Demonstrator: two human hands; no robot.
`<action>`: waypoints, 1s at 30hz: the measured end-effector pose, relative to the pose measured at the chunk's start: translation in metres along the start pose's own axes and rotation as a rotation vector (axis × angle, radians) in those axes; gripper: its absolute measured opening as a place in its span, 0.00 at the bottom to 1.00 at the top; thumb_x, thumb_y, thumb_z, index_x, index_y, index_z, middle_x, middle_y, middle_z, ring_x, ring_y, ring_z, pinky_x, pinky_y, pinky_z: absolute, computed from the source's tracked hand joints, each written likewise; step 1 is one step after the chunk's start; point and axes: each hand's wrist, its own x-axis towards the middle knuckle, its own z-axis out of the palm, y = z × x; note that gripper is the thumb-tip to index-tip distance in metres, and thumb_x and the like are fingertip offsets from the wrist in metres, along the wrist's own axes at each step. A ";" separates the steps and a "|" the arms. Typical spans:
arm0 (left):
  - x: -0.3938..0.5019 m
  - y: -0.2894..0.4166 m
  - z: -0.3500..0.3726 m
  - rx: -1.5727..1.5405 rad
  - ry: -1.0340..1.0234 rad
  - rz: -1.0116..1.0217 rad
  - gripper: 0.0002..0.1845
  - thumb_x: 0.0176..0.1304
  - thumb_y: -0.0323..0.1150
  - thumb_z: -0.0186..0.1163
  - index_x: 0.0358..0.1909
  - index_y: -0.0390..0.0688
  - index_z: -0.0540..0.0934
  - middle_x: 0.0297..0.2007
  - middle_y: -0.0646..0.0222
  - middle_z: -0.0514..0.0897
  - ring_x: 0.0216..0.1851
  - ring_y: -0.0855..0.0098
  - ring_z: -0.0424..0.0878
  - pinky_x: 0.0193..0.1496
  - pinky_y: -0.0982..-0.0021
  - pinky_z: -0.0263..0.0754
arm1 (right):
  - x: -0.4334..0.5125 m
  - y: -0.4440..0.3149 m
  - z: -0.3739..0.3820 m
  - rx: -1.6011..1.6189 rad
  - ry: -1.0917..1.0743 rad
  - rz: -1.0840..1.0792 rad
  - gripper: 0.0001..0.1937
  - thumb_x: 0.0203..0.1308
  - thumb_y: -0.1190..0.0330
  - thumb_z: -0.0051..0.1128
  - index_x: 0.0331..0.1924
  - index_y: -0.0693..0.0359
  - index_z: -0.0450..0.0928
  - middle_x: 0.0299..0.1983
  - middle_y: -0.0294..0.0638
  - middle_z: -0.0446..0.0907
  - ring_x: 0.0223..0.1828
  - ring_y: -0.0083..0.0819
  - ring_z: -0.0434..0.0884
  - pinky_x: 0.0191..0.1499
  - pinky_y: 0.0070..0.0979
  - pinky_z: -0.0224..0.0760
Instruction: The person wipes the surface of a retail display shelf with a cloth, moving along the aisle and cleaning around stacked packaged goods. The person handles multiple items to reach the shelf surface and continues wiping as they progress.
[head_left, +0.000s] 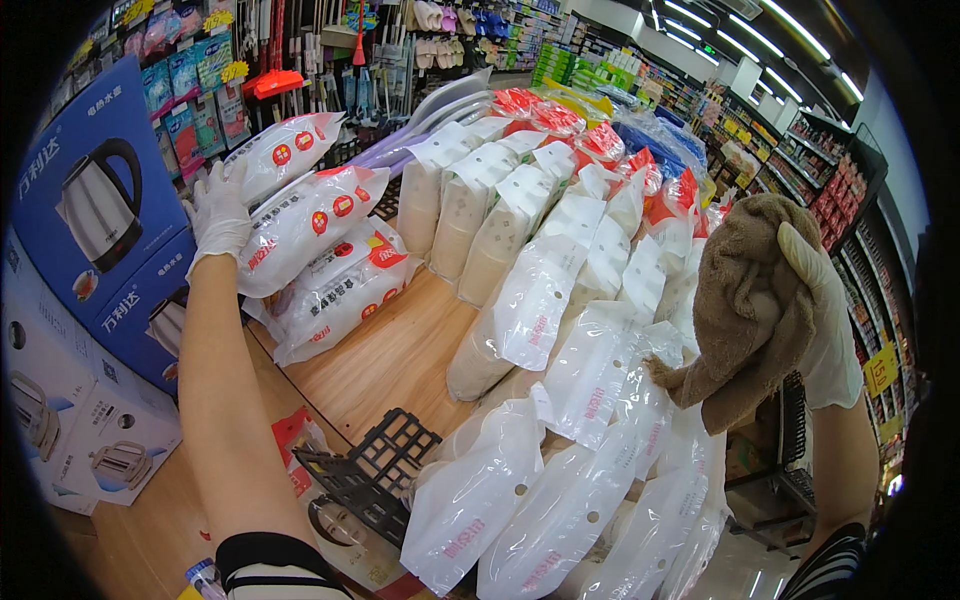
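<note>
My left hand (219, 214), in a thin white glove, rests against the left ends of stacked white plastic packs with red print. Its fingertips touch the upper pack (289, 150); whether they grip it is hidden. Below lie another printed pack (319, 225) and a clear-and-white pack (345, 300). My right hand (829, 322), also gloved, holds up a bunched brown terry towel (754, 300) at the right. The towel hangs beside rows of bagged disposable cups (525, 315), its lower end close to the bags.
Boxed electric kettles (97, 172) stand at left. Before me is a wood-grain display board (382, 337) with a black plastic grid basket (390, 457). More cup bags (480, 495) fill the near side. Red-topped packs (555, 116) lie behind; shop shelves (810, 157) line the right.
</note>
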 end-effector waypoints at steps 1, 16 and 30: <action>-0.001 0.000 0.001 0.004 -0.019 -0.016 0.34 0.64 0.28 0.57 0.71 0.64 0.66 0.75 0.66 0.61 0.75 0.47 0.57 0.75 0.38 0.49 | -0.001 0.000 0.001 -0.013 0.006 -0.001 0.24 0.67 0.61 0.61 0.61 0.65 0.71 0.50 0.46 0.82 0.48 0.35 0.85 0.55 0.32 0.81; -0.010 -0.006 0.000 -0.116 0.122 0.120 0.26 0.63 0.25 0.53 0.64 0.49 0.75 0.65 0.61 0.74 0.67 0.51 0.69 0.67 0.57 0.68 | -0.008 0.005 -0.007 -0.027 0.008 -0.004 0.24 0.66 0.64 0.62 0.61 0.67 0.71 0.50 0.46 0.82 0.49 0.33 0.84 0.54 0.31 0.80; -0.054 0.011 -0.036 -0.198 -0.045 0.411 0.09 0.61 0.35 0.60 0.39 0.45 0.84 0.39 0.56 0.82 0.46 0.50 0.80 0.51 0.54 0.77 | -0.029 -0.019 -0.049 -0.017 -0.035 -0.072 0.28 0.62 0.66 0.64 0.64 0.66 0.69 0.55 0.47 0.79 0.55 0.37 0.81 0.62 0.33 0.74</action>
